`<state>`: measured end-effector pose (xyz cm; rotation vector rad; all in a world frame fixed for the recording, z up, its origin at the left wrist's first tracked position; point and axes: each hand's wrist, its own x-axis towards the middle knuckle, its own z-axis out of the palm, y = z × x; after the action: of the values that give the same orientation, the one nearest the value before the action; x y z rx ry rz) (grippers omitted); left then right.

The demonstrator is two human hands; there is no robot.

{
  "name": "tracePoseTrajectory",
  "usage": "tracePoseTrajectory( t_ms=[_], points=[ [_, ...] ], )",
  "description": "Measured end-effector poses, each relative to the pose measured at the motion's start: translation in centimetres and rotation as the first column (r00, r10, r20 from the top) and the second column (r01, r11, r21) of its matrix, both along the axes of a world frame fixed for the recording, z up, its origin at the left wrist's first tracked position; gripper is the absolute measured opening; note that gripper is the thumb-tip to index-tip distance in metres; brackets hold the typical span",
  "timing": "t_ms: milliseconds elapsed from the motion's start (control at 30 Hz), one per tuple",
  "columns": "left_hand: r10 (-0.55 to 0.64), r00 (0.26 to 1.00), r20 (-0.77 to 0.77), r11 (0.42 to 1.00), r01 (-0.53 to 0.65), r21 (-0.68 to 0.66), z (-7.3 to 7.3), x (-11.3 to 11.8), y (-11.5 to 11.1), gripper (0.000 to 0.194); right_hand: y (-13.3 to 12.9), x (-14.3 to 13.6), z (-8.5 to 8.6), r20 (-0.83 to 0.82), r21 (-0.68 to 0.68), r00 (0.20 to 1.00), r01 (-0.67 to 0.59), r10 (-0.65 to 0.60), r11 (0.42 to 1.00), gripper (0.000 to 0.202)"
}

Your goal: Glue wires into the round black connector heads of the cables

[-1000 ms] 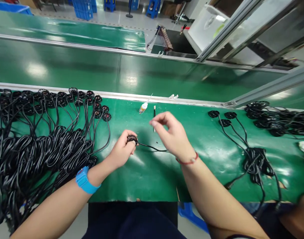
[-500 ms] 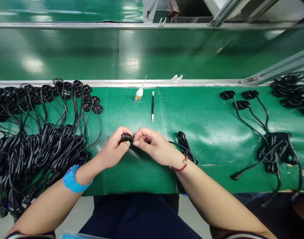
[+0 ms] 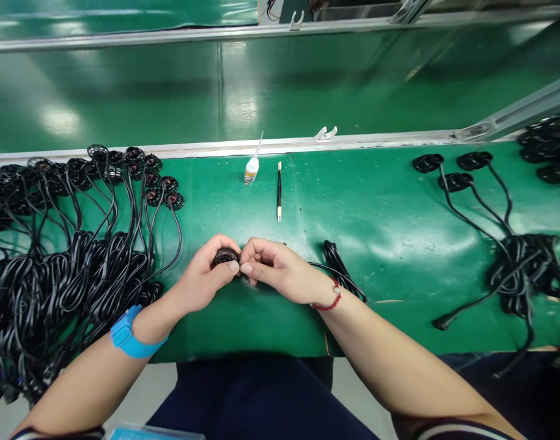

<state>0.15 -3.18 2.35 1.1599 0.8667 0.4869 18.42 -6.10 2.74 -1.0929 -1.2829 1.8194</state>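
Held between the thumb and fingers of my left hand (image 3: 205, 276) is a round black plastic part (image 3: 225, 255), at the near middle of the green table. My right hand (image 3: 282, 269) is closed in a pinch at the right edge of this part, where its black cable (image 3: 324, 266) joins. The fingertips cover the exact pinch point. The cable comes out behind my right hand and leads to a bundled black coil (image 3: 338, 266) on the table. Both thumbs lie close together over the part.
A small white bottle (image 3: 251, 170) with a thin nozzle and a black pen-like tool (image 3: 279, 192) lie beyond my hands. Many cabled round parts (image 3: 92, 256) are heaped on the left. More cabled parts (image 3: 521, 269) lie right. A white-edged rail (image 3: 376, 140) crosses behind.
The view has shifted slightly. My hands stay together on the round part, which is tilted a little differently, and my right fingertips have moved closer against it.
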Motion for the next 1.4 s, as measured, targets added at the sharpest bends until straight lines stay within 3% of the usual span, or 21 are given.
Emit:
tracePoseTrajectory(
  t_ms=[333, 467, 700, 900, 1000, 1067, 1133, 1200, 1300, 1400],
  points=[
    [0.054, 0.998, 0.031, 0.997, -0.052, -0.059, -0.3, 0.1, -0.1, 0.036, 0.0, -0.3, -0.2, 0.119, 0.018, 0.988, 0.1, -0.102, 0.995, 0.031],
    [0.102, 0.994, -0.038, 0.993, -0.104, -0.057, -0.2, 0.4, 0.0, 0.037, 0.2, -0.4, -0.5, 0.106, 0.028, 0.986, 0.128, -0.131, 0.991, 0.032],
    [0.168, 0.986, -0.018, 0.986, -0.169, -0.017, 0.2, 0.7, -0.2, 0.05, 0.2, -0.8, -1.3, 0.107, 0.058, 0.971, 0.208, -0.213, 0.976, 0.036],
    [0.146, 0.985, -0.088, 0.984, -0.135, 0.119, -0.2, 0.4, -0.5, 0.042, 0.1, -0.6, -0.8, 0.06, 0.062, 0.994, 0.093, -0.096, 0.994, 0.033],
    [0.121, 0.988, -0.096, 0.98, -0.104, 0.168, -0.4, 0.1, -0.6, 0.042, 0.8, 0.9, -0.6, 0.13, 0.152, 0.99, 0.041, -0.061, 0.988, 0.025],
    [0.115, 0.987, -0.11, 0.976, -0.092, 0.198, -0.6, 0.0, -0.6, 0.041, 1.6, 1.9, -0.9, 0.332, 0.321, 0.904, 0.158, -0.267, 0.934, 0.019],
    [0.096, 0.987, -0.133, 0.973, -0.064, 0.222, -0.8, 0.0, -0.6, 0.039, 2.3, 2.6, -1.7, 0.533, 0.523, 0.665, 0.226, -0.523, 0.822, 0.017],
    [0.075, 0.984, -0.163, 0.97, -0.034, 0.239, -0.9, 0.0, -0.6, 0.035, 3.0, 2.9, -2.5, 0.651, 0.634, 0.42, 0.156, -0.632, 0.758, 0.029],
    [0.053, 0.977, -0.207, 0.969, 0.0, 0.248, -1.0, 0.0, -0.6, 0.031, 3.8, 2.7, -3.1, 0.778, 0.586, 0.228, 0.075, -0.586, 0.807, 0.041],
    [0.01, 0.976, -0.219, 0.972, 0.042, 0.231, -1.0, 0.0, -0.6, 0.031, 4.1, 2.9, -2.8, 0.873, 0.443, 0.159, 0.137, -0.461, 0.886, 0.032]
  ],
)
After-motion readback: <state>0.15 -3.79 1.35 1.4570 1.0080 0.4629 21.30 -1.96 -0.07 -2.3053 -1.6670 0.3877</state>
